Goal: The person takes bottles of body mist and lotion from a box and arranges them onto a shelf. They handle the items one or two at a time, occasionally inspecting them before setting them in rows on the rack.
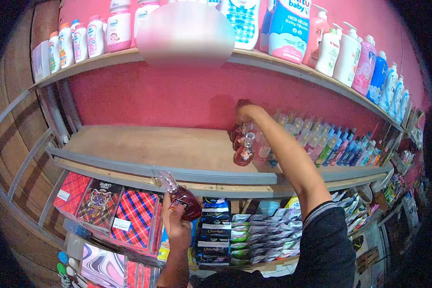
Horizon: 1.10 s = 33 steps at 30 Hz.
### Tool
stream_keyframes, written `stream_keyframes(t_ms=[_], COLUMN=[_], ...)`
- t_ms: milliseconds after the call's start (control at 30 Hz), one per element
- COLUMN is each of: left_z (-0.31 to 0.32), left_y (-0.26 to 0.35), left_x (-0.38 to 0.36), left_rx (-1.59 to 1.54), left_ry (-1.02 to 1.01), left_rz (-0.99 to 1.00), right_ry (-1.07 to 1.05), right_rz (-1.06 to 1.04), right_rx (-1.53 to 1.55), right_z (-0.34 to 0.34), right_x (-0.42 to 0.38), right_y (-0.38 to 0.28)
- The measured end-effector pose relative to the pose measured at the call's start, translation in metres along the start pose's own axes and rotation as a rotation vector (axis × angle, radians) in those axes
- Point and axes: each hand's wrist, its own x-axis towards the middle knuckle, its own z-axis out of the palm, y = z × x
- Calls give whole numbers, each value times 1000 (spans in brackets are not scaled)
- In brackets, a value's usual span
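My left hand (175, 225) is closed around a dark red perfume bottle (191, 205) with a clear cap, tilted in front of the shelf's front rail. Up on the wooden shelf (149, 146), my right hand (247, 113) reaches to the back near the pink wall. Its fingers are dim and bent downward, so I cannot make out whether they grip anything. Just below it stand red perfume bottles with clear caps, the front red bottle (243, 156) nearest the shelf edge. My right forearm hides part of the bottle rows behind it.
Rows of small spray bottles (329, 151) fill the shelf's right side. Lotion and powder bottles (288, 33) line the upper shelf. A grey metal rail (216, 175) runs along the front. Below are plaid boxes (137, 216) and dark packs (213, 240). A blurred oval covers part of the upper shelf.
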Motion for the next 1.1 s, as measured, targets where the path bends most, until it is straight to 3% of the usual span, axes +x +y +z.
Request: stream_keyframes(t_ms=[367, 467, 567, 633, 733, 767, 800, 900, 1067, 1100], left_z=[2, 8, 9, 12, 31, 37, 28, 52, 61, 61], left_y=[2, 8, 7, 9, 26, 31, 19, 31, 26, 24], left_x=[1, 2, 15, 27, 42, 44, 53, 52, 68, 72], left_rx=[73, 159, 294, 445, 616, 663, 870, 749, 721, 685], left_ry=[-76, -104, -85, -170, -254, -282, -294, -271, -294, -296], left_rz=[29, 20, -67, 3, 97, 126, 355, 195, 292, 321], right_ry=[-27, 61, 146, 260, -57, -99, -140, -193, -212, -139], right_rz=[29, -2, 13, -374, -587, -610, -629, -736, -871, -896], right_rx=[-16, 12, 97, 479, 772, 810, 847, 847, 897, 900], right_z=[-20, -28, -66, -67, -73, -76, -78, -73, -71, -71], right_x=[-23, -34, -94, -113, -146, -163, -182, -195, -187, -186], right_y=[-7, -2, -38, -35, -58, -68, -77, -90, -91, -90])
